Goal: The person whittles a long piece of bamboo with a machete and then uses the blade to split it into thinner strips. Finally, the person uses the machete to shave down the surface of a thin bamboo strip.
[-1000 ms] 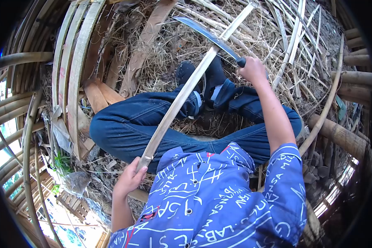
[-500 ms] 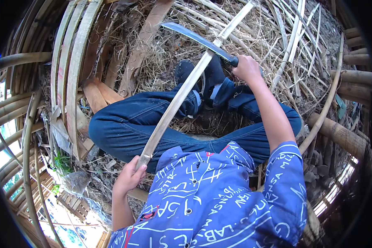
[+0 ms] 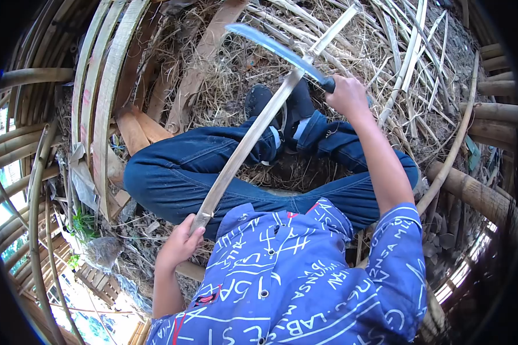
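Observation:
A long pale bamboo strip (image 3: 247, 141) runs diagonally from my lap over my crossed legs to the upper right. My left hand (image 3: 180, 244) is closed around its near end. My right hand (image 3: 347, 96) grips the dark handle of a long machete (image 3: 273, 47), its blade pointing to the upper left. The blade crosses the strip near its far part, touching or just above it; which one is not clear. Under the strip are my dark shoes (image 3: 259, 101) and jeans (image 3: 178, 167).
Several long split planks (image 3: 114, 75) lie at the left. Shavings and thin strips (image 3: 406, 52) cover the ground at the upper right. Thick bamboo poles (image 3: 475, 192) stand at the right, and a bamboo lattice (image 3: 26, 155) borders the left side.
The machete and my right hand have shifted slightly to the right, and the blade has tilted a little. The strip's far end has moved slightly right. My left hand has hardly moved.

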Demonstrator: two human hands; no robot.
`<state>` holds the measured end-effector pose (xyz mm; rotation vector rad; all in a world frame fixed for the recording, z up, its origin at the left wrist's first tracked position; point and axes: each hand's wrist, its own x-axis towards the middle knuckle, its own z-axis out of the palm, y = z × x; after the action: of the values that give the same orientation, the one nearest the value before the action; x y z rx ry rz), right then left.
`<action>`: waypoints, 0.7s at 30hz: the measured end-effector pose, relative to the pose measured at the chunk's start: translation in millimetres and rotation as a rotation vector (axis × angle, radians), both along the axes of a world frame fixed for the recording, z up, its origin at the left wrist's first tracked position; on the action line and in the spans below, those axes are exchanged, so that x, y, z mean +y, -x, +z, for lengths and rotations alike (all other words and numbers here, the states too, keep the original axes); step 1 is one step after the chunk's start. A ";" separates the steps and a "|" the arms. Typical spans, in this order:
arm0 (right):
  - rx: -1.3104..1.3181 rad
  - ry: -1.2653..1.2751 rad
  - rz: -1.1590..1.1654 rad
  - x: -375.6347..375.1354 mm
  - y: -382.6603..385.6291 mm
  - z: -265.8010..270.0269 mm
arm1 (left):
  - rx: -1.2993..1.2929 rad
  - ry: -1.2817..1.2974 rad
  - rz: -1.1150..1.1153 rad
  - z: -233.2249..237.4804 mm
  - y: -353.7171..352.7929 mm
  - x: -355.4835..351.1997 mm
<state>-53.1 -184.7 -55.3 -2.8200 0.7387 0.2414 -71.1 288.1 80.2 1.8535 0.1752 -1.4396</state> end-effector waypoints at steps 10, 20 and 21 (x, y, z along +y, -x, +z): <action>0.080 -0.026 0.055 -4.8 2.3 -11.3 | -0.392 -0.123 -0.270 4.6 13.5 -3.6; -0.013 -0.234 -0.036 17.1 22.0 0.6 | -0.334 -0.097 -0.248 12.3 1.1 -18.7; -0.025 -0.299 -0.022 34.6 29.9 6.4 | -0.336 -0.085 -0.241 13.4 -1.4 -27.1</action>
<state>-83.0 -150.1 -48.9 -2.5267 0.6657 0.2869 -69.7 260.9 93.6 2.2149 -0.1605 -1.2652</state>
